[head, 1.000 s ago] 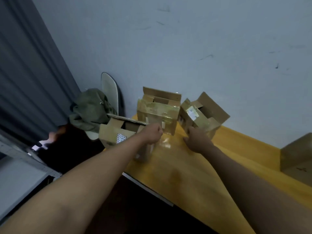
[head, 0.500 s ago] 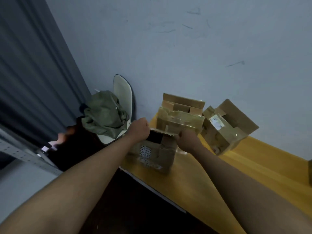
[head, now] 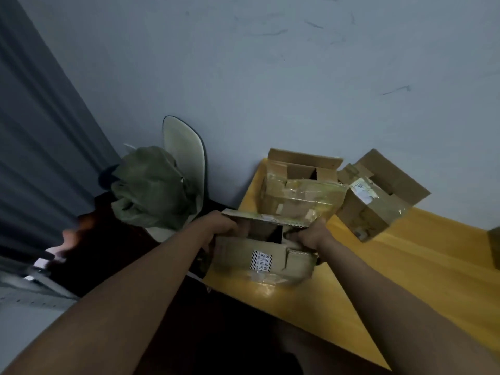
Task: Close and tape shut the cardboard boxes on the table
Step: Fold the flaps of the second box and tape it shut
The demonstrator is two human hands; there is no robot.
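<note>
A small open cardboard box (head: 257, 258) with a striped label sits at the near left corner of the yellow table (head: 405, 280). My left hand (head: 220, 226) grips its left top edge and my right hand (head: 313, 235) grips its right top edge. Its far flap stands up between my hands. Behind it stands a second open box (head: 297, 196) wrapped in shiny tape. To the right a third open box (head: 373, 204) leans tilted, flaps up. No tape roll is in view.
A white chair (head: 184, 155) with a green garment (head: 151, 188) draped on it stands left of the table, against the wall. A dark curtain (head: 40, 131) hangs at the far left. Another brown box's edge (head: 494, 247) shows at the right border.
Both hands moved from the table between the boxes onto the small front box. The box now sits nearer to me at the table corner. The camera view shifted left.
</note>
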